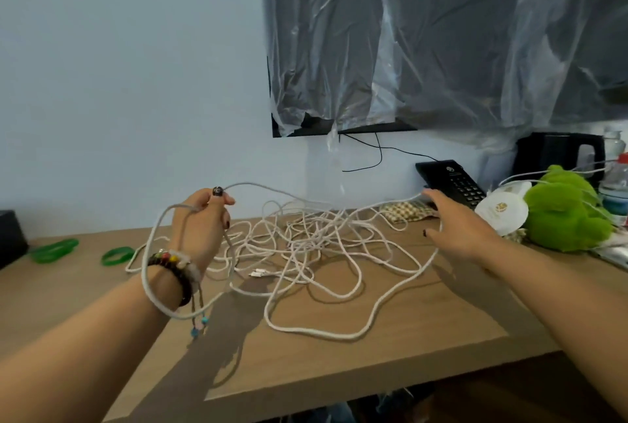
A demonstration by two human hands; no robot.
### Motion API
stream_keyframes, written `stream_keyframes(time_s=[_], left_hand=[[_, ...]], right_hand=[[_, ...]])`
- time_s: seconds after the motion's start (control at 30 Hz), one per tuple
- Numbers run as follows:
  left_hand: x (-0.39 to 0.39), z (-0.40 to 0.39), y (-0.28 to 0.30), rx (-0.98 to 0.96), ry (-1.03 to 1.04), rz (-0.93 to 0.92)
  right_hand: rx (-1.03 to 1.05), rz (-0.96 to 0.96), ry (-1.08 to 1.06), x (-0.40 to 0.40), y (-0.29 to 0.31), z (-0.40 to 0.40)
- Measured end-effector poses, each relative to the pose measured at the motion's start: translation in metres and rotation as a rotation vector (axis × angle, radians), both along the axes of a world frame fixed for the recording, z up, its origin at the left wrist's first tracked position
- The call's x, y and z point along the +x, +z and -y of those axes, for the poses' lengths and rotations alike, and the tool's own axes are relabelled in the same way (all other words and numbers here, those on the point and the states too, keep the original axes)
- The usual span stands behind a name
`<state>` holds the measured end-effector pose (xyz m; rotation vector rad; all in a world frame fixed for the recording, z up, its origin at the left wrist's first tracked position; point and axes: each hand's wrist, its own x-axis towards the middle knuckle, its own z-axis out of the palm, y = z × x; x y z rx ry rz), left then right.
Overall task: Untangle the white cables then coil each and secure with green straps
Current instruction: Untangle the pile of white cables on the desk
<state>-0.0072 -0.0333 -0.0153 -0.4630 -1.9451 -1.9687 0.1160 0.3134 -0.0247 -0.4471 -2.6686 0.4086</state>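
We see the wooden counter (339, 365) stretching across, with both forearms reaching out over it. The white cables (306, 252) sprawl in one big tangle across its middle; how many there are we cannot tell. The left hand (200, 222) is raised above the counter, fingers curled round a strand, with a loop of it hanging around the wrist beside the beaded bracelets (173, 269). The right hand (455, 222) is stretched forward palm down, fingers straight and spread, a strand running under it by the fingertips. Two green straps (117, 255) lie at the far left. A green plush toy (564, 212) sits right, one black telephone (452, 181) behind; its writing is unreadable.
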Motion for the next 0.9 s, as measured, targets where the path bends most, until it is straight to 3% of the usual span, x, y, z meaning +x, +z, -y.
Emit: stream_keyframes(time_s=[0.17,0.23,0.33,0.4,0.67,0.8,0.9], left_hand=[[-0.007,0.02,-0.013,0.026,0.025,0.11],[-0.003,0.018,-0.017,0.009,-0.026,0.127],[0.009,0.008,-0.015,-0.009,-0.115,0.124],[0.02,-0.001,-0.013,-0.023,-0.165,0.092],[0.051,-0.03,-0.002,-0.11,-0.391,0.006],[0.052,-0.025,0.007,-0.036,-0.349,-0.002],[0.047,-0.017,0.009,-0.048,-0.306,-0.002]], right_hand=[[-0.108,0.104,-0.086,-0.013,-0.008,0.028],[0.08,0.069,-0.152,-0.018,-0.008,0.049],[0.527,-0.076,-0.269,-0.025,-0.004,0.077],[0.646,-0.133,-0.26,-0.028,0.0,0.092],[0.275,-0.104,-0.008,-0.05,-0.002,0.109],[0.31,-0.089,-0.109,-0.056,-0.011,0.091],[0.428,-0.292,-0.151,-0.058,-0.005,0.077]])
